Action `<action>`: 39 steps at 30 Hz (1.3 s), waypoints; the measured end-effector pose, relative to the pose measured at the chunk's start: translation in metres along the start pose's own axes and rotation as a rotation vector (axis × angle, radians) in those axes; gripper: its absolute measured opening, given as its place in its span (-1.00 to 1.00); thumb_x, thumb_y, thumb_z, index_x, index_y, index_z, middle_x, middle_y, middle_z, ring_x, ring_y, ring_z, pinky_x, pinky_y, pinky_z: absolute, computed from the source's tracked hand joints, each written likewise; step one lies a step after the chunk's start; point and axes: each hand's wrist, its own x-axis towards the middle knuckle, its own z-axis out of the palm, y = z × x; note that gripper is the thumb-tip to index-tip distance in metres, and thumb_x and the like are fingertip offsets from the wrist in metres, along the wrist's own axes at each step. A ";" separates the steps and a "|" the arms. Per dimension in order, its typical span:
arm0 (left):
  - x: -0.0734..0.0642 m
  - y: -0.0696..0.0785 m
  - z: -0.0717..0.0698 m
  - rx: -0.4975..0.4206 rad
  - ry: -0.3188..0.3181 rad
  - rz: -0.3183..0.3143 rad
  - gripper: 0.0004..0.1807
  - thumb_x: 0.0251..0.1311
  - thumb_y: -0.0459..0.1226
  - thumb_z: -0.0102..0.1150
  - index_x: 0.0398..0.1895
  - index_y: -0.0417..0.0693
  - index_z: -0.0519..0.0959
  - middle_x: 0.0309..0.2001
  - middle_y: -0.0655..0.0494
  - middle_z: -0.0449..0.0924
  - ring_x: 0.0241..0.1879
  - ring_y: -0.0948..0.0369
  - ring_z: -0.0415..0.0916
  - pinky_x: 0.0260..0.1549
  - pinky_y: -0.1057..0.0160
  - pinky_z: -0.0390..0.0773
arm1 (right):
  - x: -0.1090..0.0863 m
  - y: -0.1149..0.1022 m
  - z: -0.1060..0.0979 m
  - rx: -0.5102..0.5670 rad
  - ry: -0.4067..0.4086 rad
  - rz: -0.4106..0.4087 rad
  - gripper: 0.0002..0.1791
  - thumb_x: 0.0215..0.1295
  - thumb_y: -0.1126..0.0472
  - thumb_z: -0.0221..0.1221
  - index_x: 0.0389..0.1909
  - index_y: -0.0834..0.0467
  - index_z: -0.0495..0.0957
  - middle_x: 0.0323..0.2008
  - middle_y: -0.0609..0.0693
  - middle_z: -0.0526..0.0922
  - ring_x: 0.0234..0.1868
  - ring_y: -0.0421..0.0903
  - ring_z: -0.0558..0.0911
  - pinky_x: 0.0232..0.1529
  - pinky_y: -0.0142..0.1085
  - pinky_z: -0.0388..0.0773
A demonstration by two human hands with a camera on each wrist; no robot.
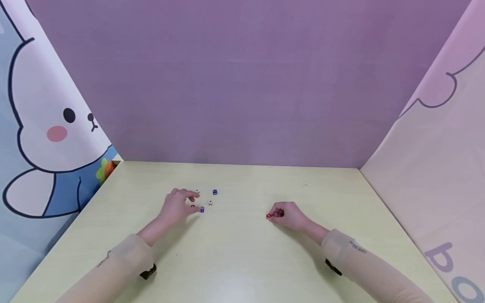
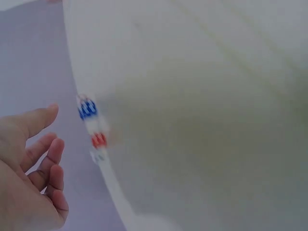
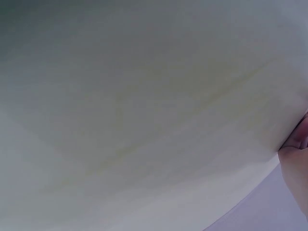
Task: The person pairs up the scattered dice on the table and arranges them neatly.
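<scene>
My left hand [image 1: 176, 205] reaches over a small group of dice, its thumb and fingers spread apart. By the thumb tip lies a blue die [image 1: 202, 209]; a white die [image 1: 210, 203] sits just beyond it. Another white die [image 1: 197, 192] shows at the fingertips, and a second blue die [image 1: 214, 192] lies farther back. In the left wrist view, a blue die [image 2: 88, 109] and a red die [image 2: 99, 140] appear past the fingertips, blurred. My right hand [image 1: 289, 215] pinches a red die [image 1: 268, 216] low over the table; the right wrist view catches only part of this hand.
The pale table [image 1: 235, 261] meets a purple back panel [image 1: 242, 84]. A printed cloth with a cartoon rabbit [image 1: 57, 109] stands along the left side, and a pale printed cloth [image 1: 435, 168] along the right.
</scene>
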 end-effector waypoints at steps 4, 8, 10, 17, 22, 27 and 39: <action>-0.004 -0.019 -0.004 -0.001 -0.014 -0.053 -0.57 -0.09 -0.23 0.43 -0.07 -0.13 0.63 -0.29 0.08 0.63 -0.19 0.01 0.38 -0.12 -0.08 0.26 | -0.001 -0.001 0.000 0.011 0.002 0.000 -0.89 0.08 0.28 0.34 -0.37 0.04 0.63 -0.48 -0.20 0.60 -0.49 -0.25 0.43 -0.45 -0.47 0.41; -0.004 -0.030 -0.004 -0.009 -0.044 -0.084 -0.60 -0.09 -0.21 0.42 -0.12 -0.14 0.65 -0.32 0.10 0.63 -0.22 0.05 0.44 -0.10 -0.12 0.26 | -0.001 -0.001 0.001 0.019 0.008 -0.001 -0.89 0.08 0.28 0.33 -0.36 0.06 0.63 -0.51 -0.17 0.55 -0.49 -0.25 0.43 -0.44 -0.47 0.41; -0.002 -0.033 -0.002 -0.016 -0.061 -0.096 -0.63 -0.08 -0.20 0.41 -0.16 -0.13 0.65 -0.35 0.12 0.62 -0.27 0.10 0.47 -0.11 -0.10 0.27 | -0.001 -0.001 0.001 0.021 0.011 -0.007 -0.89 0.08 0.29 0.33 -0.35 0.07 0.63 -0.51 -0.17 0.54 -0.49 -0.25 0.43 -0.44 -0.47 0.41; 0.004 -0.034 0.002 -0.045 -0.092 -0.140 -0.81 -0.05 -0.21 0.39 -0.33 -0.05 0.69 -0.46 0.21 0.61 -0.39 0.21 0.46 -0.17 0.01 0.29 | -0.001 0.000 0.001 0.034 0.008 -0.032 -0.86 0.09 0.29 0.33 -0.31 0.08 0.62 -0.52 -0.15 0.51 -0.48 -0.25 0.42 -0.44 -0.47 0.40; 0.004 -0.032 0.002 -0.050 -0.087 -0.117 -0.90 -0.05 -0.23 0.39 -0.43 0.00 0.69 -0.45 0.21 0.67 -0.40 0.25 0.53 -0.18 0.00 0.33 | -0.001 -0.001 0.001 0.038 0.000 -0.024 -0.85 0.10 0.28 0.32 -0.31 0.07 0.60 -0.53 -0.14 0.49 -0.49 -0.24 0.41 -0.45 -0.47 0.39; 0.000 -0.029 0.004 -0.063 -0.102 -0.103 -0.92 -0.06 -0.25 0.40 -0.45 0.00 0.70 -0.44 0.22 0.68 -0.41 0.27 0.52 -0.21 0.07 0.37 | 0.000 0.000 0.002 0.029 0.003 -0.029 -0.86 0.10 0.28 0.33 -0.32 0.07 0.60 -0.53 -0.15 0.49 -0.49 -0.24 0.41 -0.45 -0.47 0.39; -0.014 0.000 0.017 -0.091 -0.135 -0.072 -0.88 -0.15 -0.29 0.46 -0.48 0.07 0.72 -0.48 0.29 0.67 -0.47 0.38 0.51 -0.25 0.18 0.45 | 0.000 0.000 0.004 0.008 0.008 -0.039 -0.89 0.11 0.25 0.32 -0.35 0.04 0.60 -0.54 -0.17 0.48 -0.50 -0.26 0.39 -0.46 -0.47 0.38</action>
